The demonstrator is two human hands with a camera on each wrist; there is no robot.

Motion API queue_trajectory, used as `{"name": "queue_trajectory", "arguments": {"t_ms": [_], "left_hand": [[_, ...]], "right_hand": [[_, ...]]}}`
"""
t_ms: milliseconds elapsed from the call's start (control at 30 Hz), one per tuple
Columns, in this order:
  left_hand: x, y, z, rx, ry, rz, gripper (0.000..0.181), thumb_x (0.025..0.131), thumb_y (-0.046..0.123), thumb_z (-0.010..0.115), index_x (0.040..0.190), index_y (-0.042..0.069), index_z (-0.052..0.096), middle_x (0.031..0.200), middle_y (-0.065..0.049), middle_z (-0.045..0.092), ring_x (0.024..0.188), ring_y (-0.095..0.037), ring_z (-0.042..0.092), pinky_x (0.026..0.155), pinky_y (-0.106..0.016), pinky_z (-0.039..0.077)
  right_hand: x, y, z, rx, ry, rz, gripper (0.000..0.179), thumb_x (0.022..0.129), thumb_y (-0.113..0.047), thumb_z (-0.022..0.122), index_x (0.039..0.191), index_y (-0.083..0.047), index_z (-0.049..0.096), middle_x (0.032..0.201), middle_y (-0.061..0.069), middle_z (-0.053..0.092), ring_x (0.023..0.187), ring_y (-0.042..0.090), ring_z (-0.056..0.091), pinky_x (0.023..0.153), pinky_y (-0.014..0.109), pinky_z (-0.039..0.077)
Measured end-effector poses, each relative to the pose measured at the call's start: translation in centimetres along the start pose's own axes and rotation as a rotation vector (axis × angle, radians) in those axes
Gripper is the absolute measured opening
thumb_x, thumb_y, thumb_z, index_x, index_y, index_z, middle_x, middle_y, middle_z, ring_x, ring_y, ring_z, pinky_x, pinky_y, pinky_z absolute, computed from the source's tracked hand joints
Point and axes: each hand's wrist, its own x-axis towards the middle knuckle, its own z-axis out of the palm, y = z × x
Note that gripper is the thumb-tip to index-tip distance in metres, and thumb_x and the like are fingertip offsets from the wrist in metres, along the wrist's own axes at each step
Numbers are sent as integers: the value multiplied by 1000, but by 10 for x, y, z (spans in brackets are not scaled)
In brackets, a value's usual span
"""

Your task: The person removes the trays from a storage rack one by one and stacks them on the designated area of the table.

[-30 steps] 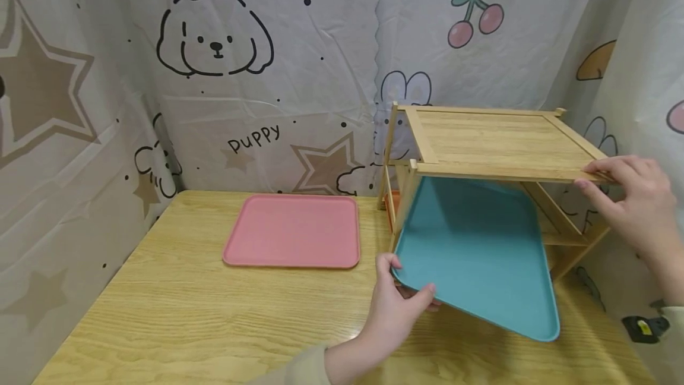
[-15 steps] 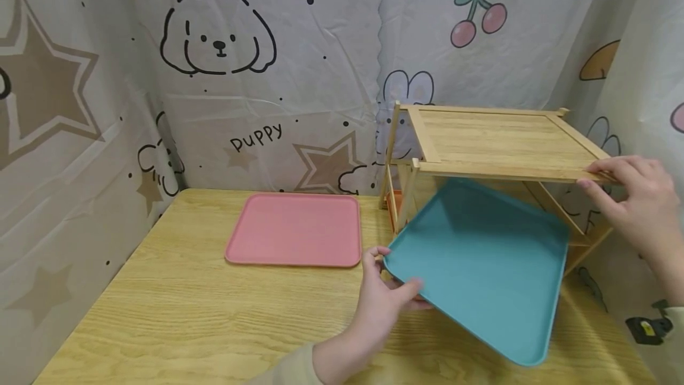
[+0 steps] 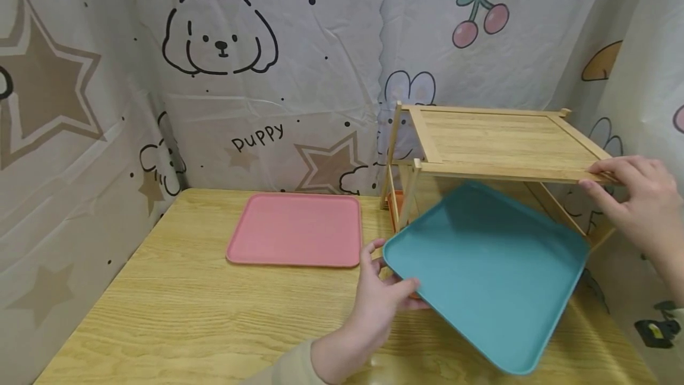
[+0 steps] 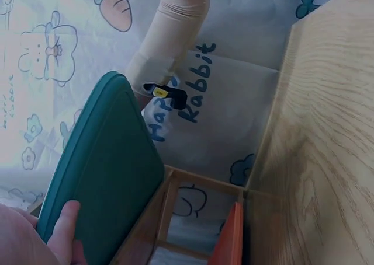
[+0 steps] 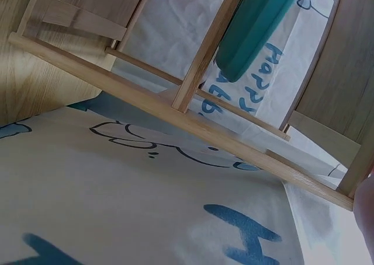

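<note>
A left hand (image 3: 374, 299) clamps the left corner of a smooth teal tray (image 3: 486, 272), its thumb laid flat on the upper face, its index finger hooked at the rounded corner and the other fingers tucked beneath. The matte, shallow-lipped rectangle sits diagonally at the front opening of a pale wooden rack (image 3: 497, 141), its far corner under the top shelf and its near corner jutting out over the table (image 3: 203, 325). The left forearm reaches in from the bottom edge, in a cream sleeve (image 3: 285, 367), with the wrist angled upward.

At the rack's front right corner, a right hand (image 3: 643, 204) pinches the top rail, bent fingers above and thumb against the front edge, the forearm coming in from the right. The rack shows straight grain, slim square-cut posts and a flat panel framed by narrow strips. Behind its left posts shows an orange object (image 3: 396, 202), mostly hidden; the left wrist view catches its straight edge inside the frame.

To the left, a pink tray (image 3: 295, 230) with rounded corners lies flat on the wood-grain tabletop, well apart from both hands. Behind hangs a creased, pale fabric backdrop (image 3: 320, 28) printed with stars, cherries, a dog's head and the word "puppy"
</note>
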Motion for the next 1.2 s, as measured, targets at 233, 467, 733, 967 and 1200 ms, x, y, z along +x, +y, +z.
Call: {"name": "queue_trajectory", "arguments": {"t_ms": [233, 467, 733, 967, 1200], "left_hand": [[1, 7, -6, 7, -13, 0, 77, 74, -18, 61, 136, 16, 32, 126, -18, 43, 96, -32, 64, 64, -50, 56], [3, 12, -17, 87, -50, 3, 76, 72, -16, 58, 136, 19, 34, 127, -16, 45, 95, -29, 64, 63, -48, 56], [9, 27, -31, 185, -93, 28, 76, 71, -16, 53, 136, 18, 37, 125, -17, 48, 82, -24, 64, 61, -46, 56], [16, 38, -44, 210, -133, -7, 74, 72, -16, 55, 137, 17, 40, 131, -18, 46, 97, -26, 56, 64, -49, 56], [23, 49, -60, 259, -206, -35, 68, 78, -12, 57, 137, 15, 38, 133, -20, 47, 96, -30, 62, 66, -50, 55]], "right_hand": [[1, 0, -1, 9, -1, -1, 44, 93, -42, 55, 103, 1, 60, 111, 26, 52, 108, 46, 39, 92, 61, 25], [0, 0, 0, -9, -17, -3, 44, 94, -41, 55, 104, 1, 59, 112, 26, 52, 109, 46, 38, 96, 63, 25], [1, 0, -1, -29, -34, 11, 46, 95, -43, 52, 106, 2, 58, 114, 28, 49, 111, 46, 36, 102, 62, 22], [2, 1, -2, -31, -33, 9, 44, 95, -42, 53, 105, 1, 58, 114, 28, 49, 111, 46, 36, 103, 62, 22], [2, 2, -1, -17, -31, 7, 45, 94, -43, 54, 104, 0, 58, 113, 26, 51, 110, 46, 37, 96, 64, 24]]}}
